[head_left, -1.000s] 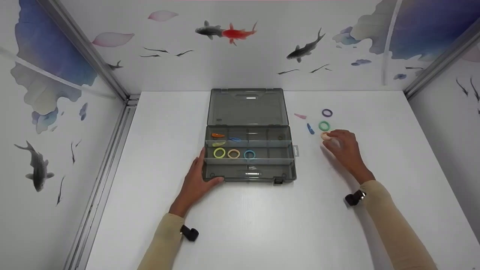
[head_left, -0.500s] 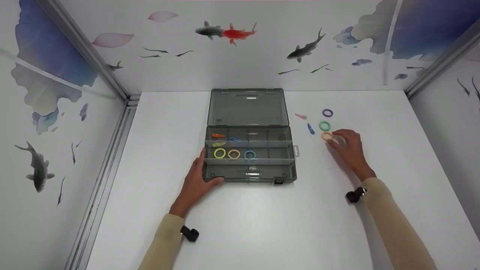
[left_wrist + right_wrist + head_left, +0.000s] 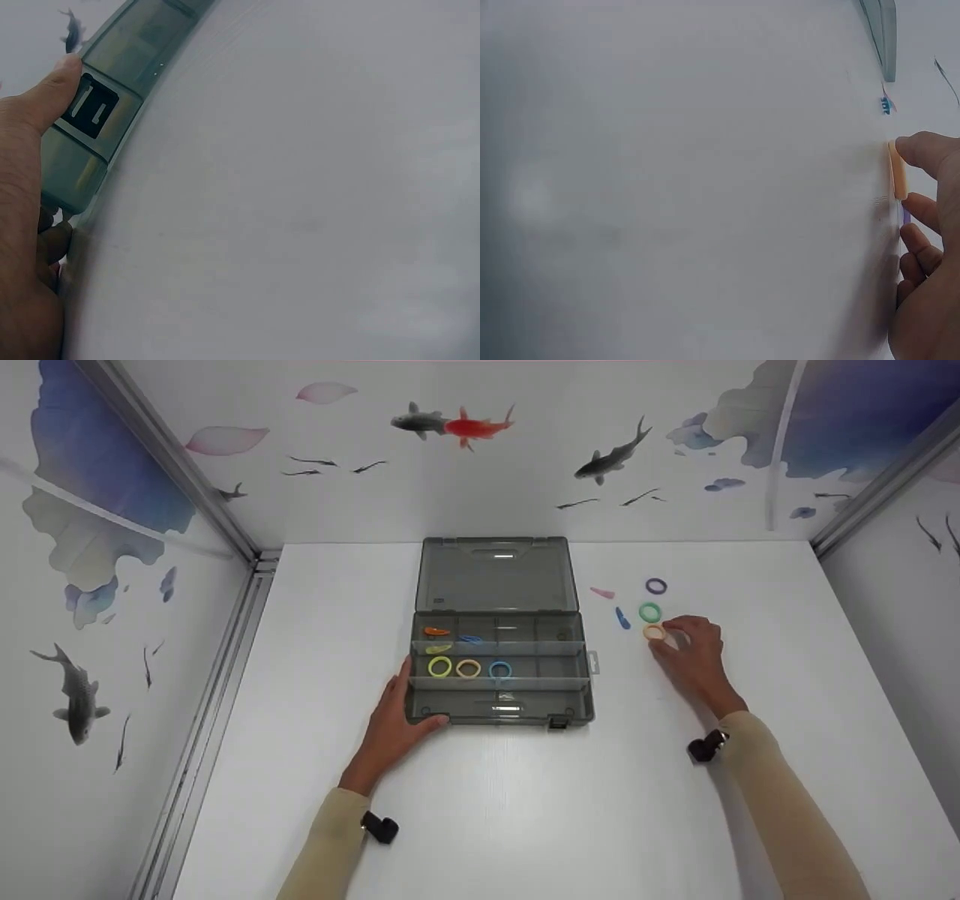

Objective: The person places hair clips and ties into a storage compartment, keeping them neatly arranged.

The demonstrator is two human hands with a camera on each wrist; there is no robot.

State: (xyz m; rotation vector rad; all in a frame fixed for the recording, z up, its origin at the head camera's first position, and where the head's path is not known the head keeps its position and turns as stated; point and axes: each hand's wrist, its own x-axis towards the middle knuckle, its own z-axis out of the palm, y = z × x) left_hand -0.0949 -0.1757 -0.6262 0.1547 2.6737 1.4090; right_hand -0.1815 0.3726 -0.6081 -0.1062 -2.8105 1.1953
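A grey see-through compartment box (image 3: 495,701) lies on the table with its lid laid back. My left hand (image 3: 394,720) holds its front left corner, thumb along the front wall and fingers at the left side. To the right of the box, my right hand (image 3: 694,656) has thumb and index finger at opposite sides of a pale orange hair tie (image 3: 898,171), which sits at table level. Beyond it lie a green hair tie (image 3: 649,613) and a purple hair tie (image 3: 656,586). Beside those are a blue hair clip (image 3: 622,618) and a pink hair clip (image 3: 602,593).
In the box's back row are an orange clip (image 3: 436,631), a blue clip (image 3: 471,639) and a yellow clip (image 3: 438,649). The middle row holds a yellow tie (image 3: 439,667), an orange tie (image 3: 469,668) and a blue tie (image 3: 500,670). Fish-printed walls surround the table.
The right hand has shifted slightly right from over the orange hair tie, so more of the ring shows, with thumb and index finger at its edge. The left hand and box stay put.
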